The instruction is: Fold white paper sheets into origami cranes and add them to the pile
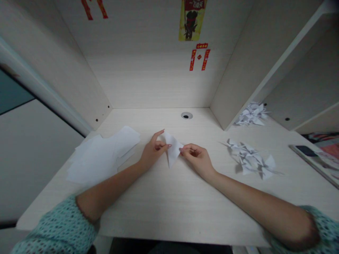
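A small piece of folded white paper (173,150) is held up between both hands near the middle of the desk. My left hand (154,150) grips its left side, the thumb lying on the paper's face and the index finger reaching to the top corner. At the right corner, my right hand (196,155) pinches the paper between thumb and fingertips, its other fingers curled in. One pointed corner hangs down toward the desk. The fingers behind the paper are partly hidden.
Loose white sheets (100,153) lie spread at the left. Several folded paper cranes (247,157) rest at the right, with a further heap of folded paper (253,113) behind the divider (238,81). A phone (306,151) lies at the far right. The back panel carries red stickers.
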`<state>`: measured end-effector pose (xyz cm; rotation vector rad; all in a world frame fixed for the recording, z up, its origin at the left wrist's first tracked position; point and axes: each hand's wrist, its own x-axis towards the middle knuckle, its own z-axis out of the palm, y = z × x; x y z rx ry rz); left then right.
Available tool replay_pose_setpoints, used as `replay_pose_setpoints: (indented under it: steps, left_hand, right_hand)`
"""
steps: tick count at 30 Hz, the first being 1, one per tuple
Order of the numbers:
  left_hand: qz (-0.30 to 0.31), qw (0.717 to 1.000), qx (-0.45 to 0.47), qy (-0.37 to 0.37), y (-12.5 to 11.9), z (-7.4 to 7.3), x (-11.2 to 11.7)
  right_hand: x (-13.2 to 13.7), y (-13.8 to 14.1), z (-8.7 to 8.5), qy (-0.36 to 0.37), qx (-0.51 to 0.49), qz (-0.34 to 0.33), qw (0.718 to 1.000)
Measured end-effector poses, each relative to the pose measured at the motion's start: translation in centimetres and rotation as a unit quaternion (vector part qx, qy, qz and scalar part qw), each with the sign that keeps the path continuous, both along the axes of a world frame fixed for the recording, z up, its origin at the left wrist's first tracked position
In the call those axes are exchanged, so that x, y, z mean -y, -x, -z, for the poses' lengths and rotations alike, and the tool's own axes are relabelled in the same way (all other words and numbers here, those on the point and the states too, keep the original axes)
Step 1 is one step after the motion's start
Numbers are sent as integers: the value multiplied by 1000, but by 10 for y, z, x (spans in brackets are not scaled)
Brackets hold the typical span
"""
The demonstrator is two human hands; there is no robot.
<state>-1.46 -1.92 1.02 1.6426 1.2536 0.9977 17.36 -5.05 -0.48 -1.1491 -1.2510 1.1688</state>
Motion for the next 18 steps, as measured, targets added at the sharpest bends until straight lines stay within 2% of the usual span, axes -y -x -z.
replay_pose_setpoints:
  steps: [5, 12, 18]
  left_hand:
    - [32, 996, -77, -17, 2, -6, 6]
    - [102, 964, -213, -119, -2, -9, 16]
    - [137, 966, -189, -110, -1, -10, 16]
  right_hand:
    - [0, 0, 2, 2, 12, -2, 1000]
    - [3, 3, -4, -1, 19, -29, 999]
    - [2, 1, -2, -8, 10, -50, 999]
